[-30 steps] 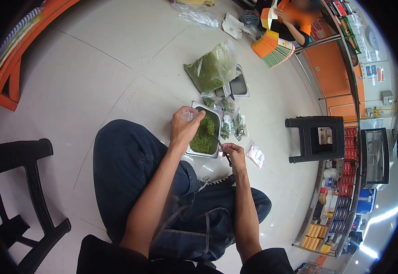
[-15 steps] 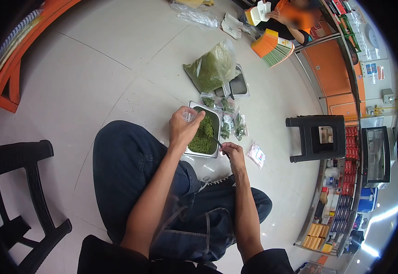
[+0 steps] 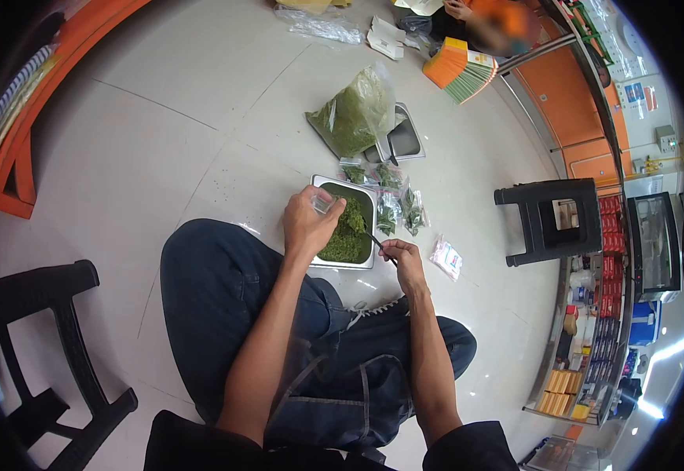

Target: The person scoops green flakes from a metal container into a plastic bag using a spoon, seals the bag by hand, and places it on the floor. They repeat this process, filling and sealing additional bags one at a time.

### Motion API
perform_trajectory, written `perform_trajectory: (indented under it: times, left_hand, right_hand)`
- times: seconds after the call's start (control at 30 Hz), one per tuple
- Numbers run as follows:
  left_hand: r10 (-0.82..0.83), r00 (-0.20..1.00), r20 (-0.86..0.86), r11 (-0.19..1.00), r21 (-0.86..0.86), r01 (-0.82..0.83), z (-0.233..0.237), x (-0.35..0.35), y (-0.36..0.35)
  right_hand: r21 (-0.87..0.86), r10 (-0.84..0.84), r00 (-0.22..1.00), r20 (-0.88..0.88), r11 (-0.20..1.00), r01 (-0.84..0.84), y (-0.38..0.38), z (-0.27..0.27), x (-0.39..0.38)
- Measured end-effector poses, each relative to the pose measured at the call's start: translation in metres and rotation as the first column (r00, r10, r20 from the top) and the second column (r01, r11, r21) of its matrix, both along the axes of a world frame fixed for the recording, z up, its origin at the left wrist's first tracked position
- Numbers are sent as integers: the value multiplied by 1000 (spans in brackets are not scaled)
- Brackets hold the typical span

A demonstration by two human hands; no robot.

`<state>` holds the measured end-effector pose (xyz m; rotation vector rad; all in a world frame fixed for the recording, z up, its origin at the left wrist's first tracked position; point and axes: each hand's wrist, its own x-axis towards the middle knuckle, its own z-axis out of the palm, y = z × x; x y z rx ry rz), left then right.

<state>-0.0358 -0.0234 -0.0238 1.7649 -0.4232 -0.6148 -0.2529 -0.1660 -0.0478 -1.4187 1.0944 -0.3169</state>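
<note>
Head view: L hand (image 3: pixel 308 224) is over the L side of a metal tray (image 3: pixel 373 212), fingers and thumb curled round a small clear plastic item (image 3: pixel 322 202); can't tell if cup or bag. R hand (image 3: pixel 402 263) is just off the tray's lower R corner, pinching the handle of a dark utensil (image 3: pixel 379 246) btwn thumb & fingers. Utensil slants up-L over the rim, its far end among chopped greens (image 3: pixel 342 250); tip too small to make out. Greens cover the tray bottom, w/ a heap near the utensil end. Tray sits on the pale tiled floor (image 3: pixel 177 169), in front of the person's folded legs (image 3: pixel 220 290).

Just beyond the tray: sm. clear packets (image 3: pixel 387 216) w/ green leaves, some overlapping. Behind those, a big clear bag (image 3: pixel 350 118) of green stuff stands next to a 2nd metal pan (image 3: pixel 410 141), partly hiding it; a black handle (image 3: pixel 391 149) shows at the pan. Pink-and-white packet (image 3: pixel 446 257) lies R of the tray, apart from it.

Black stool (image 3: pixel 515 216) is farther R, another black stool (image 3: pixel 71 337) at far L. Top R: co-worker's hand (image 3: pixel 458 9) near a stack of orange/yellow cartons (image 3: pixel 460 69).
</note>
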Motion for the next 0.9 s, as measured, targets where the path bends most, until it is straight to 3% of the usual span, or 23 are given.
perform_trajectory:
  times: [0.17, 0.23, 0.33, 0.5, 0.9]
  left_hand:
    - [-133, 981, 141, 983, 145, 112, 2, -1, 4]
    - [-144, 897, 417, 979, 193, 68, 6, -3, 5]
    - [-202, 773, 602, 973, 216, 86, 18, -5, 4]
    - [-279, 643, 713, 958, 160, 237, 23, -11, -1]
    - [-364, 505, 783, 918, 212, 334, 23, -21, -5]
  right_hand:
    - [-145, -18, 997, 74, 989, 29, 2, 28, 5]
    - [-207, -4, 996, 91, 978, 23, 3, 43, 4]
    - [-226, 22, 988, 150, 974, 13, 12, 67, 4]
    - [-258, 14, 995, 99, 966, 12, 20, 90, 8]
    - [-429, 85, 991, -107, 895, -123, 21, 93, 8]
